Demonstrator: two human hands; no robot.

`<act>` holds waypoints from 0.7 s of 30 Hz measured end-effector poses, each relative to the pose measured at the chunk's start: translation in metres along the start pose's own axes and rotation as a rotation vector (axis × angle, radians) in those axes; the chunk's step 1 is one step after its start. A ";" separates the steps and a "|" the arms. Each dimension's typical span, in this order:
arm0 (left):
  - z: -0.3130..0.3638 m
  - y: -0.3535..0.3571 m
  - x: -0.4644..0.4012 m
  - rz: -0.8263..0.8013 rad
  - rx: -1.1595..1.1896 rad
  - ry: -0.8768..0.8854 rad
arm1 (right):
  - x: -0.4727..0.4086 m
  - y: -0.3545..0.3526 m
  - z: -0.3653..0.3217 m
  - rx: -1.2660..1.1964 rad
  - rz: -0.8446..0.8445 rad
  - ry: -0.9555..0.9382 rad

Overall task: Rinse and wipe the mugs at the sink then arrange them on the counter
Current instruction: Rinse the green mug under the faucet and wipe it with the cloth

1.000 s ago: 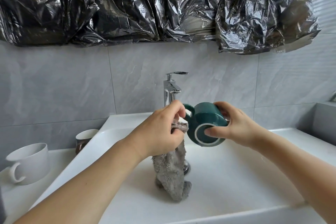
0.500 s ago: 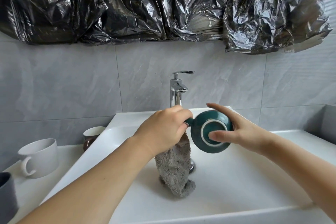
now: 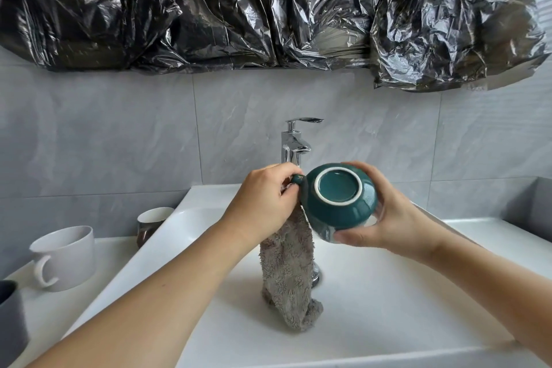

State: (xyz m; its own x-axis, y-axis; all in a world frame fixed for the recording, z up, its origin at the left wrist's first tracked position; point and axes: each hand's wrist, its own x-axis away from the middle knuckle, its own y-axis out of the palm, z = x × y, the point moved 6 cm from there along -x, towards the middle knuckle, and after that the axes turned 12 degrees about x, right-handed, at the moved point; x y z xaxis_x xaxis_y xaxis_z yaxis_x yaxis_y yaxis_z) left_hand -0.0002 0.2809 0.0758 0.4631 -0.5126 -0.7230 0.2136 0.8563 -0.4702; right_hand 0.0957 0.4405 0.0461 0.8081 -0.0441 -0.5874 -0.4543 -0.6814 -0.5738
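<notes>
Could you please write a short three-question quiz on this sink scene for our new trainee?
1. True or false: water is running from the chrome tap.
2. Which hand grips the grey fluffy cloth? A) left hand B) right hand C) neither
3. Fill in: the dark green ceramic mug is turned so that its ___ faces the camera.

Key
1. False: no stream shows below the spout.
2. A: the left hand holds the cloth at the mug's handle, and the cloth hangs down into the white sink.
3. Base: its white foot ring shows, while the right hand holds the mug's body.
</notes>
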 end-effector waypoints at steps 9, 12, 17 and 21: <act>-0.003 -0.013 -0.011 0.152 0.204 -0.080 | -0.001 -0.015 0.005 0.071 0.093 0.027; -0.001 -0.004 -0.010 0.174 0.297 -0.124 | -0.001 -0.007 0.000 0.053 0.027 0.016; -0.003 0.008 -0.005 0.059 0.483 -0.236 | 0.000 -0.003 -0.005 0.008 0.021 0.033; 0.001 0.008 -0.003 0.019 0.495 -0.199 | 0.000 -0.005 -0.005 0.005 0.055 0.045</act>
State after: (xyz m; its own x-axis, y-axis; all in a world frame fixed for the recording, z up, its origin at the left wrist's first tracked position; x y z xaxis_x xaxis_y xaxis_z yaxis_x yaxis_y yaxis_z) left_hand 0.0009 0.2890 0.0744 0.6149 -0.5160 -0.5964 0.5618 0.8173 -0.1279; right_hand 0.1002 0.4404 0.0519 0.7980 -0.1141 -0.5918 -0.5001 -0.6734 -0.5444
